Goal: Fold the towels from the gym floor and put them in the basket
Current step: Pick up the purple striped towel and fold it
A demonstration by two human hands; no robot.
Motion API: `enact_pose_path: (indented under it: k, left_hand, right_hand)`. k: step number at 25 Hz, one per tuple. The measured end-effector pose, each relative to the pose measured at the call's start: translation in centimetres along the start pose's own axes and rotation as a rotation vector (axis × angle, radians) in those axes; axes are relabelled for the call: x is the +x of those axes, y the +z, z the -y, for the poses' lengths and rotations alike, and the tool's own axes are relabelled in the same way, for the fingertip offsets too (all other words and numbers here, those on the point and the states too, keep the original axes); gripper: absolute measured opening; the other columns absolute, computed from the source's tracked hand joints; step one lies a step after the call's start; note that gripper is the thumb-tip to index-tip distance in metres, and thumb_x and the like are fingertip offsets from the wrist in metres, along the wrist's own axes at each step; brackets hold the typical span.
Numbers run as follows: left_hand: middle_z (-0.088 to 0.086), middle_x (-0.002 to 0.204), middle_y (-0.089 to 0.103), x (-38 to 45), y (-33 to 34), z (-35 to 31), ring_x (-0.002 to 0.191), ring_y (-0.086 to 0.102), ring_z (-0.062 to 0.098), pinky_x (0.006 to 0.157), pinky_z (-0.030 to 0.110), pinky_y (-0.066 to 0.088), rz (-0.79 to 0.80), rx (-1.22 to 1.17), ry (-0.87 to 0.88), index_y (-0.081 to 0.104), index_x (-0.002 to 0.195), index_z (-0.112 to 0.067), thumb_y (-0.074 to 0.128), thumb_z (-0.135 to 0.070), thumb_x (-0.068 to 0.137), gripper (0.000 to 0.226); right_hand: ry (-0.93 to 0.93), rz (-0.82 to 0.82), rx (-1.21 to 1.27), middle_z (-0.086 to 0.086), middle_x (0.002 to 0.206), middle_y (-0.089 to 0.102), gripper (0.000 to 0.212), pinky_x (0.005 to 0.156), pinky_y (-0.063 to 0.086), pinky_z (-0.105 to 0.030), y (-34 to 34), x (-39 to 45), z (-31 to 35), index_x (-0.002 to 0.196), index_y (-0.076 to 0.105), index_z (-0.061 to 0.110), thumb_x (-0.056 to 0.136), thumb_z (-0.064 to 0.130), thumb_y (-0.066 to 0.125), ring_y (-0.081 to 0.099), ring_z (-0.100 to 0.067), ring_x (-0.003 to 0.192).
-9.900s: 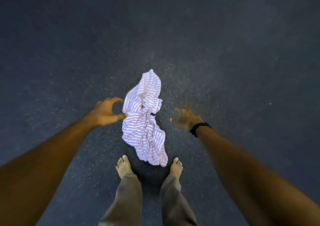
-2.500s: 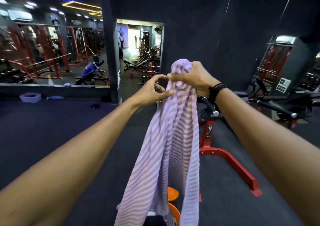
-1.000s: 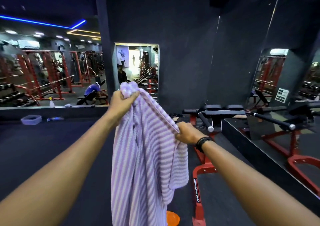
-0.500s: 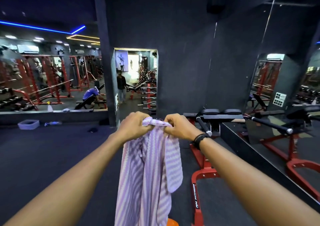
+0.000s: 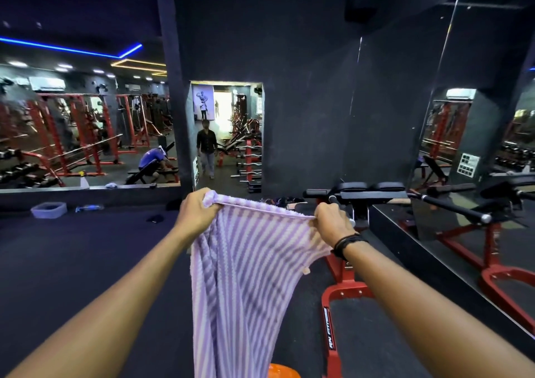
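A purple and white striped towel (image 5: 240,285) hangs in front of me, stretched along its top edge between both hands. My left hand (image 5: 197,215) grips the top left corner. My right hand (image 5: 331,222), with a black band on the wrist, pinches the top right corner. The towel's lower end runs out of view at the bottom. An orange object (image 5: 282,371), only partly visible, sits on the floor just below the towel.
A red-framed exercise bench (image 5: 356,201) stands close on the right, beside a mirrored wall (image 5: 463,175). The dark floor (image 5: 72,261) spreads to the left, with a pale tub (image 5: 49,210) by the ledge. A person (image 5: 207,150) walks in the doorway ahead.
My hands, close together on the bunched towel half a second ago, have pulled apart, spreading the top edge flat. Earlier the towel lay crumpled on the floor.
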State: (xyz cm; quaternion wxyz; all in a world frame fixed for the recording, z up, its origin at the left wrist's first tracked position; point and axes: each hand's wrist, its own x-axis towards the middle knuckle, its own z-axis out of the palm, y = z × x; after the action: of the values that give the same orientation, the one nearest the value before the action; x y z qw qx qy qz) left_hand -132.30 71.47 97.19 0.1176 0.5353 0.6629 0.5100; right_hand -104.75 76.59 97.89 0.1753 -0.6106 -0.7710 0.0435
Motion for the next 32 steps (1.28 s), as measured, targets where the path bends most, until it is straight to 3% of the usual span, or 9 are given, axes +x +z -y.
enact_pose_path:
  k: [3, 6, 9, 12, 16, 20, 23, 27, 32]
  left_hand:
    - [0.002, 0.083, 0.061, 0.3, -0.3, 1.3, 0.077, 0.053, 0.018, 0.066, 0.031, 0.042, -0.031, -0.043, -0.091, 0.059, 0.088, -0.007, 0.069, -0.019, 0.083, 0.017]
    - [0.007, 0.099, 0.059, 0.7, -0.5, 2.7, 0.087, 0.056, 0.021, 0.085, 0.041, 0.051, 0.050, -0.135, -0.307, 0.054, 0.099, -0.011, 0.081, -0.032, 0.072, 0.043]
    - [0.016, 0.094, 0.058, -0.1, -0.3, 3.9, 0.083, 0.062, 0.028, 0.079, 0.047, 0.057, 0.102, -0.434, -0.548, 0.050, 0.102, 0.002, 0.080, -0.026, 0.076, 0.049]
    - [0.014, 0.084, 0.059, -1.4, 0.0, 4.9, 0.070, 0.061, 0.024, 0.056, 0.031, 0.057, 0.109, -0.616, -0.613, 0.049, 0.101, -0.001, 0.075, -0.021, 0.081, 0.038]
    - [0.012, 0.083, 0.054, -2.0, 0.3, 5.0, 0.071, 0.055, 0.023, 0.068, 0.033, 0.050, 0.013, -0.568, -0.585, 0.051, 0.077, -0.009, 0.078, -0.032, 0.078, 0.036]
    - [0.006, 0.074, 0.047, -3.0, 1.4, 3.7, 0.066, 0.050, 0.018, 0.065, 0.028, 0.043, 0.018, -0.715, -0.574, 0.048, 0.069, -0.018, 0.082, -0.042, 0.069, 0.042]
    - [0.006, 0.082, 0.060, -4.4, 3.1, 1.6, 0.060, 0.059, 0.011, 0.054, 0.020, 0.051, 0.122, -0.688, -0.438, 0.059, 0.095, -0.007, 0.066, -0.012, 0.088, 0.011]
    - [0.015, 0.109, 0.068, -5.2, 4.5, 0.5, 0.087, 0.067, 0.019, 0.071, 0.028, 0.056, 0.182, -0.739, -0.316, 0.054, 0.117, -0.002, 0.072, -0.022, 0.083, 0.043]
    - [0.011, 0.092, 0.066, -6.2, 5.7, -0.6, 0.070, 0.065, 0.013, 0.063, 0.023, 0.056, 0.155, -0.795, -0.348, 0.056, 0.109, -0.001, 0.051, -0.005, 0.097, 0.014]
  right_hand:
    - [-0.006, 0.160, 0.281, -0.019, 0.088, 0.061, 0.010, 0.052, 0.047, -0.029, 0.2, 0.3, 0.1, 0.085, 0.051, 0.012, 0.092, 0.013, 0.058, 0.065, -0.023, 0.065]
    - [-0.008, 0.330, 0.852, -0.006, 0.054, 0.048, 0.022, 0.030, 0.025, -0.017, 0.9, 0.6, 0.9, 0.085, 0.039, 0.013, 0.093, 0.012, 0.059, 0.039, -0.005, 0.031]
    - [0.002, 0.349, 1.135, -0.002, 0.057, 0.048, 0.012, 0.030, 0.021, -0.014, 0.6, 0.5, 2.1, 0.098, 0.042, 0.011, 0.096, 0.008, 0.054, 0.035, -0.003, 0.032]
    - [0.053, 0.305, 1.288, -0.002, 0.059, 0.047, 0.009, 0.029, 0.021, -0.012, 0.5, 0.8, 2.4, 0.098, 0.048, 0.011, 0.095, 0.003, 0.051, 0.034, -0.003, 0.033]
    - [0.130, 0.213, 1.380, -0.010, 0.071, 0.046, 0.012, 0.029, 0.023, -0.012, 0.9, 1.1, 2.1, 0.093, 0.053, 0.009, 0.097, 0.001, 0.045, 0.033, -0.002, 0.031]
    - [0.039, 0.382, 1.269, 0.002, 0.056, 0.055, 0.017, 0.038, 0.037, -0.012, 1.4, 0.5, 2.6, 0.087, 0.064, 0.006, 0.097, 0.012, 0.051, 0.049, -0.001, 0.040]
    - [-0.045, 0.531, 1.243, -0.004, 0.073, 0.069, 0.007, 0.055, 0.052, -0.015, 1.5, 0.1, 3.5, 0.087, 0.067, 0.005, 0.090, 0.006, 0.062, 0.065, -0.006, 0.059]
    - [-0.225, 0.606, 1.189, -0.014, 0.091, 0.071, 0.026, 0.081, 0.057, -0.024, 2.1, -0.1, 4.0, 0.098, 0.069, 0.000, 0.079, -0.017, 0.062, 0.068, -0.017, 0.082]
    - [-0.149, 0.385, 1.147, -0.010, 0.067, 0.066, 0.011, 0.051, 0.052, -0.016, 2.7, -0.7, 5.1, 0.086, 0.066, -0.004, 0.091, 0.003, 0.060, 0.060, -0.007, 0.048]
